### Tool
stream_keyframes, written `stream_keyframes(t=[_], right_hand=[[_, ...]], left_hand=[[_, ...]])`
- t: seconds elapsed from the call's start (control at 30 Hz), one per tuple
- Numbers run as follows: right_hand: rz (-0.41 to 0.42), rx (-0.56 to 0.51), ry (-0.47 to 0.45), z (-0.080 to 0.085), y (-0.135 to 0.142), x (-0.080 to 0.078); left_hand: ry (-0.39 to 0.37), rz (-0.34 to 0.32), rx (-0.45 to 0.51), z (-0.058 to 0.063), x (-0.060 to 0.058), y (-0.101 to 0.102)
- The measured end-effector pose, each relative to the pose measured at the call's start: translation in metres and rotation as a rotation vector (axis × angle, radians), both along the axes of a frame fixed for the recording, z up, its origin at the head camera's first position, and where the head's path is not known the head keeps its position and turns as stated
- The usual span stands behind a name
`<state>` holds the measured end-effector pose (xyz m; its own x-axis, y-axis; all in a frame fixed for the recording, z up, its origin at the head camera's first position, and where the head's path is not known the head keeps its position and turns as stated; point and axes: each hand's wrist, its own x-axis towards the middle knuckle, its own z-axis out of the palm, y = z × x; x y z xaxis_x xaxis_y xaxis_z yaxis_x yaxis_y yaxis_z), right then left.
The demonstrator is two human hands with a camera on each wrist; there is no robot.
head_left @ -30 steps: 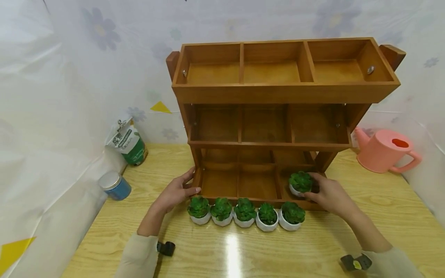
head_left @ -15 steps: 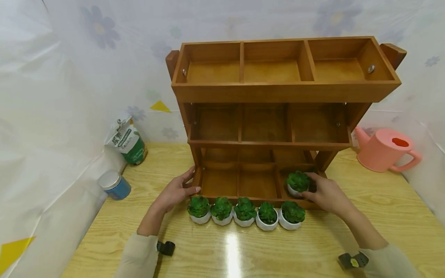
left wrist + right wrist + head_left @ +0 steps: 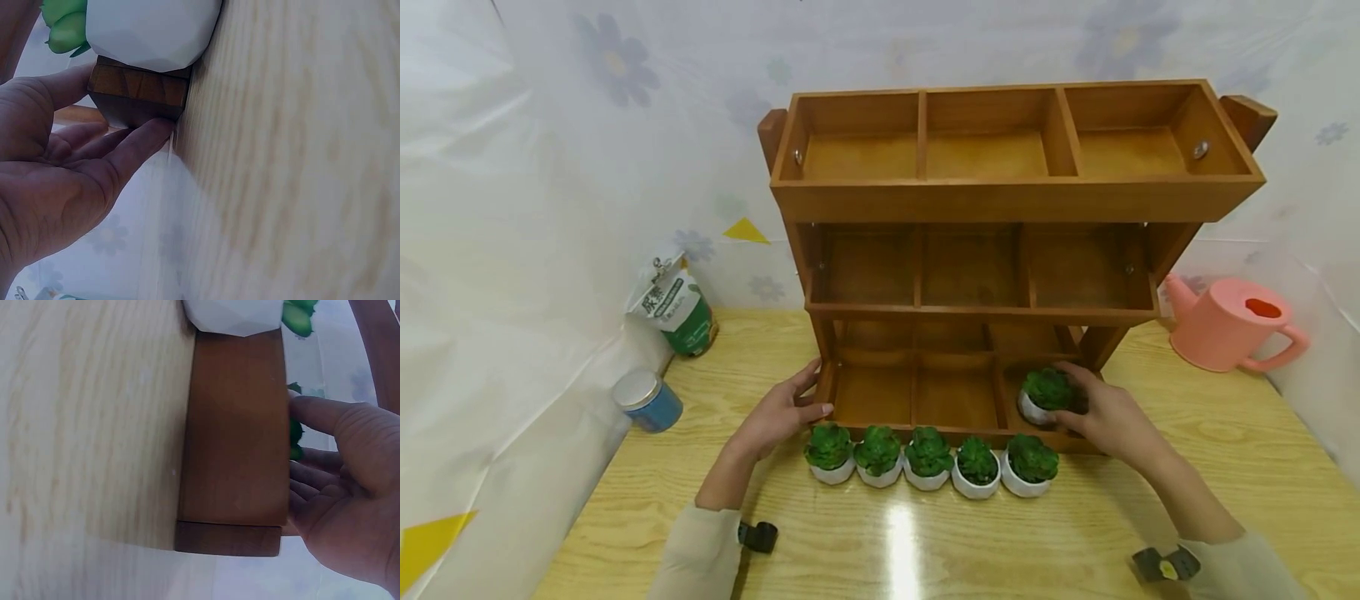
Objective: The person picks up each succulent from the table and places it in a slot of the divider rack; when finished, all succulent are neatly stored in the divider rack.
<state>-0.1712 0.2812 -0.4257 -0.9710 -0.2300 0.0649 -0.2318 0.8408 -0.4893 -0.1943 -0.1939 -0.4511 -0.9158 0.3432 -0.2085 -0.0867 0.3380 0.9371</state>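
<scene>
A three-tier wooden shelf (image 3: 1015,200) with divided compartments stands on the table. In its bottom tier's right compartment, my right hand (image 3: 1112,421) holds a succulent (image 3: 1047,389) in a white pot, thumb in front and fingers behind. The pot tilts a little, with its white side showing at left. The right wrist view has the tier's front board (image 3: 237,431) hiding most of this pot. My left hand (image 3: 782,412) grips the left end of the bottom tier, thumb over the top edge and fingers along the outer side (image 3: 140,94).
Several potted succulents (image 3: 927,458) line up along the shelf's front. To the right stands a pink watering can (image 3: 1221,325). A blue jar (image 3: 649,402) and a green-and-white pouch with a clip (image 3: 681,308) are at left. Plastic sheeting (image 3: 535,208) covers the walls.
The held succulent has shifted slightly left within its compartment, then tipped a little to the right, and my right fingers have come further over its leaves. My left hand has stayed put.
</scene>
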Motion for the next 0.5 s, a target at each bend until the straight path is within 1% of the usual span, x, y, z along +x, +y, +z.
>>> stream_keyframes(t=[0.23, 0.5], right_hand=[[0.007, -0.03, 0.001, 0.009, 0.006, 0.008], [0.023, -0.047, 0.066, 0.021, 0.014, 0.021]], left_hand=[[-0.007, 0.013, -0.004, 0.001, 0.0, 0.001], [-0.037, 0.033, -0.002, 0.005, 0.0, 0.002]])
